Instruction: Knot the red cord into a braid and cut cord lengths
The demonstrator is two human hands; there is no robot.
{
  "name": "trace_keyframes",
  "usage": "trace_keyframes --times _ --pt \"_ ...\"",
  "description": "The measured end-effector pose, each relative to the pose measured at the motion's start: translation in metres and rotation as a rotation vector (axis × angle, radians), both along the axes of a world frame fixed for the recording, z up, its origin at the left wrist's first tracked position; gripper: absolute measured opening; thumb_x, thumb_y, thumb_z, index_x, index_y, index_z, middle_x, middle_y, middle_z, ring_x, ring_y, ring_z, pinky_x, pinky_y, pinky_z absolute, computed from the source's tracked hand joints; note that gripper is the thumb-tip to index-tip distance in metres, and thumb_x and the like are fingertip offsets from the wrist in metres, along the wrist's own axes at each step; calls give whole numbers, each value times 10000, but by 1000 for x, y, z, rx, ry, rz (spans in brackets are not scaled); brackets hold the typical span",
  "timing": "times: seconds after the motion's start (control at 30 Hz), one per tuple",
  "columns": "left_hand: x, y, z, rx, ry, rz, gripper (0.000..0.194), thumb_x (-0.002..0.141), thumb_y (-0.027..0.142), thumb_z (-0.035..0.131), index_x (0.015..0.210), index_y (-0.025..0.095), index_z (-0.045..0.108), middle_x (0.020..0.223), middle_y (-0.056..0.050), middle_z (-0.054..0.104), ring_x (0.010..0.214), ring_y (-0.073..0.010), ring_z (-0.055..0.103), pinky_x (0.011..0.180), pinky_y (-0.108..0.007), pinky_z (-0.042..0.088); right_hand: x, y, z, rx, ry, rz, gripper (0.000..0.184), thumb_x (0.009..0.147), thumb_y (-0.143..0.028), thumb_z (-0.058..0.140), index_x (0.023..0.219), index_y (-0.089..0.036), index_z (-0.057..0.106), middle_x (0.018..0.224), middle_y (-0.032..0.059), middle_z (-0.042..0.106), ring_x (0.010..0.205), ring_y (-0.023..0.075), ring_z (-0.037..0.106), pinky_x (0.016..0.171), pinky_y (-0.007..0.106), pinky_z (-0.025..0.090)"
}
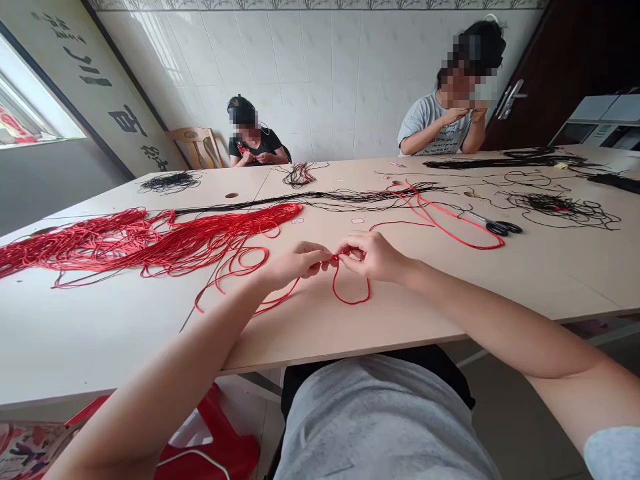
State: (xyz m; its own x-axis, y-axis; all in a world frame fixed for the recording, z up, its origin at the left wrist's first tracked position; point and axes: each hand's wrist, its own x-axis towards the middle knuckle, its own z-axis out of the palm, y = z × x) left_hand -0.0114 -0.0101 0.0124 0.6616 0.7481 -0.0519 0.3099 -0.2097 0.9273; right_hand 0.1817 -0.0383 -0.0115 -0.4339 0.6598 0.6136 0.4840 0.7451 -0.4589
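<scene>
I pinch the red cord [352, 303] with my left fingers [319, 256] and right fingers [358, 238], tips nearly meeting; its loop bows toward the table's [415, 320] near edge, closer to my right.

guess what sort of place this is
Probably a small craft workshop for cord work: heaps of red cord and black cord lie along a shared table, scissors sit among them, and two other people work with their hands across it.

Glossy red cord [200, 237], smooth tabletop [425, 287]
</scene>
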Motion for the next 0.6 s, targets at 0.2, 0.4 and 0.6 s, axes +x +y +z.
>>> trace_keyframes --times 0.2,0.4,0.6 --pt "-2 0 1 103 71 4 245 735 344 527 729 146 671 605 -10 477 497 -75 340 454 -225 257 0 -1 0 -55 -6 18 141 797 -183 500 817 -156 637 718 19 527 597 90 435 557 212 368" --pt "-2 0 -2 263 113 -9 297 760 380 510 814 140 676 611 -9 473 515 -81 346 454 -219 244 -2 -3 0 -90 33 -24 156 794 -207 510 803 -157 658 647 -5 506 514 72 358 491 211 312" --pt "1 -4 0 253 79 62 395 751 504 516 728 133 650 559 16 398 466 -61 271 420 -216 190 -2 -2 0 -21 50 -62 173 799 -251 520 816 -173 673 588 -17 455 515 80 355 492 219 297"
